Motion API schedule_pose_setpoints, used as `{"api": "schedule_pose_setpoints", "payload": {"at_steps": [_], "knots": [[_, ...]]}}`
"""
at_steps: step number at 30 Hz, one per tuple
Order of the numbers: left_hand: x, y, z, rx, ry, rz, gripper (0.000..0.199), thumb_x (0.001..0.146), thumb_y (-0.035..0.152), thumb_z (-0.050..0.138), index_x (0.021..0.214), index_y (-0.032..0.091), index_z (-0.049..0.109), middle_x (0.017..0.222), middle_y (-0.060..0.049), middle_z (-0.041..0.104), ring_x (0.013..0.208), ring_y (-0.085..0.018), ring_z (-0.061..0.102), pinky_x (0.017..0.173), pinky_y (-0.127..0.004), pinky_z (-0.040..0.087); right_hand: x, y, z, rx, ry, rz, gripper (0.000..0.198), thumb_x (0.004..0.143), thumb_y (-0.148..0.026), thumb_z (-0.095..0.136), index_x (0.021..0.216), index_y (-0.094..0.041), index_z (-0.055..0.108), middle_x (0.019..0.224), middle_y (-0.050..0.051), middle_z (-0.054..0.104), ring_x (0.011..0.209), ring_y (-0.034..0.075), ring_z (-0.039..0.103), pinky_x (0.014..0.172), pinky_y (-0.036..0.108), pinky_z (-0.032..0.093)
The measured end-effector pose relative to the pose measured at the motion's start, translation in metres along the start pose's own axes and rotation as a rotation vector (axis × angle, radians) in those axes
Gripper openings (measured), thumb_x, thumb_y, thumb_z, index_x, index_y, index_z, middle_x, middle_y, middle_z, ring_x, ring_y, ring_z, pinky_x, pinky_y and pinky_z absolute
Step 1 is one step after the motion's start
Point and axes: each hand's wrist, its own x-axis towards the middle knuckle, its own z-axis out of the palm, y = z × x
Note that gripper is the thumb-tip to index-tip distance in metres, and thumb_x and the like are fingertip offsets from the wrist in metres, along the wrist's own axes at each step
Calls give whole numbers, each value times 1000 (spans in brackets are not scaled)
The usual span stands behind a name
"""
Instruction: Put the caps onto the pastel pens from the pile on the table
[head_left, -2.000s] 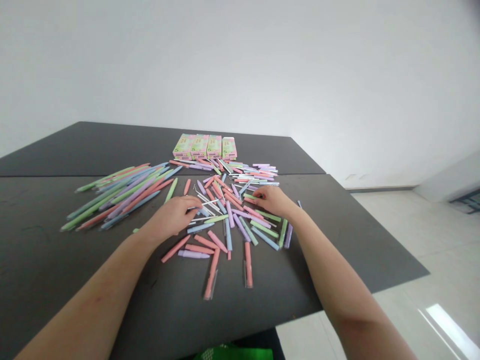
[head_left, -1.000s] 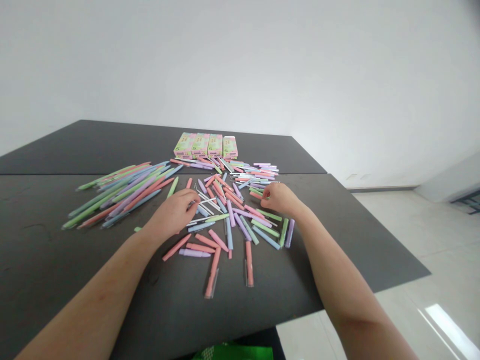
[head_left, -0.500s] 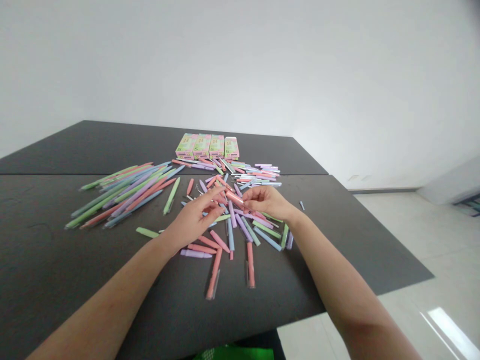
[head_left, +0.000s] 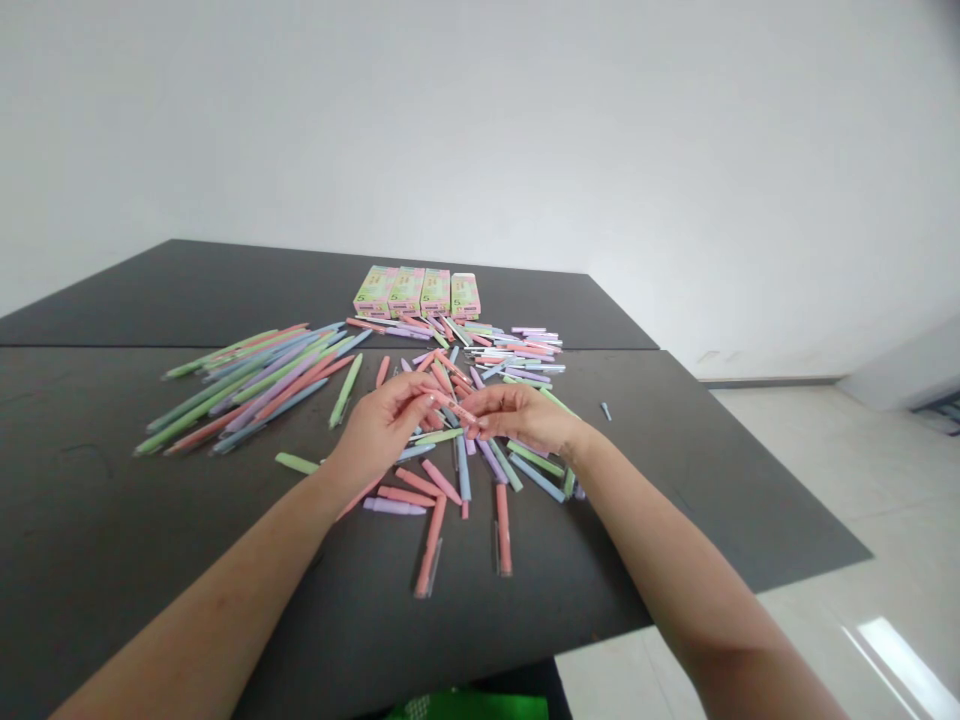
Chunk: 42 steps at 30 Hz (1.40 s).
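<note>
Over the middle of the loose pen parts, a pink pen barrel (head_left: pixel 452 406) is held between my two hands. My left hand (head_left: pixel 386 420) pinches its left end with thumb and fingers. The right end sits in the closed fingertips of my right hand (head_left: pixel 517 415). Whether it is one piece or two joined parts I cannot make out. Below the hands lie pink barrels and a purple barrel (head_left: pixel 394 507). Two pink pieces with clear clips, one a pen piece (head_left: pixel 502 530), lie nearest to me.
A bundle of long pastel pens (head_left: pixel 255 385) lies to the left. Several small printed boxes (head_left: pixel 405 292) stand in a row at the back, with thin refills and barrels (head_left: pixel 517 350) before them. A small blue piece (head_left: pixel 605 411) lies right on the dark table (head_left: pixel 712 500).
My hands have come closer together around the pink piece. My right hand has moved left, and the left hand has closed onto the piece's left end.
</note>
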Motion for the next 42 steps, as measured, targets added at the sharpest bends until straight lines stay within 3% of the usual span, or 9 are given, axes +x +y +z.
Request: {"api": "schedule_pose_setpoints", "payload": {"at_steps": [13, 19, 23, 28, 31, 37, 42], "knots": [[2, 2, 1, -190, 95, -17, 17, 86, 32, 60, 94, 16, 59, 91, -6, 69, 83, -19, 67, 69, -28, 55, 4, 7, 1, 16, 32, -11, 38, 66, -23, 81, 101, -15, 68, 90, 4, 72, 74, 13, 69, 67, 23, 55], [6, -6, -5, -151, 307, 19, 13, 84, 28, 59, 94, 20, 57, 88, -2, 64, 78, -16, 65, 70, -27, 56, 11, 11, -10, -151, 371, -137, 17, 72, -21, 69, 87, -16, 66, 71, -2, 66, 56, 7, 58, 57, 21, 47], [8, -16, -7, -99, 359, 19, 24, 85, 27, 55, 108, 21, 56, 92, -2, 63, 81, -17, 66, 73, -29, 56, 11, 14, -10, -530, 560, -207, 9, 75, -18, 61, 83, -16, 66, 69, -2, 64, 55, 8, 53, 55, 22, 42], [8, -25, -6, -46, 376, 16, 45, 85, 24, 55, 129, 21, 47, 96, -4, 65, 76, -15, 65, 74, -30, 55, 19, 15, 9, -1003, 463, -271, 16, 78, -16, 59, 87, -17, 73, 82, 3, 71, 67, 12, 58, 65, 24, 44], [9, -26, -7, -55, 370, -2, 46, 84, 24, 55, 130, 21, 46, 94, -4, 66, 72, -14, 65, 72, -29, 55, 32, 11, 22, -1209, 360, -266, 19, 81, -15, 56, 88, -17, 74, 84, 4, 72, 75, 15, 62, 74, 26, 45], [11, -23, -12, -119, 368, -44, 33, 82, 25, 57, 113, 17, 54, 96, -6, 67, 77, -16, 68, 72, -29, 55, 55, 5, 38, -1557, 295, -53, 22, 83, -31, 56, 87, -18, 74, 93, 10, 72, 90, 23, 65, 77, 31, 48], [12, -23, -15, -127, 381, -21, 33, 82, 23, 57, 114, 17, 54, 95, -5, 67, 67, -13, 66, 67, -27, 54, 59, 8, 48, -1710, 291, 35, 26, 85, -26, 49, 93, -17, 72, 99, 13, 71, 95, 26, 66, 77, 35, 51]]}}
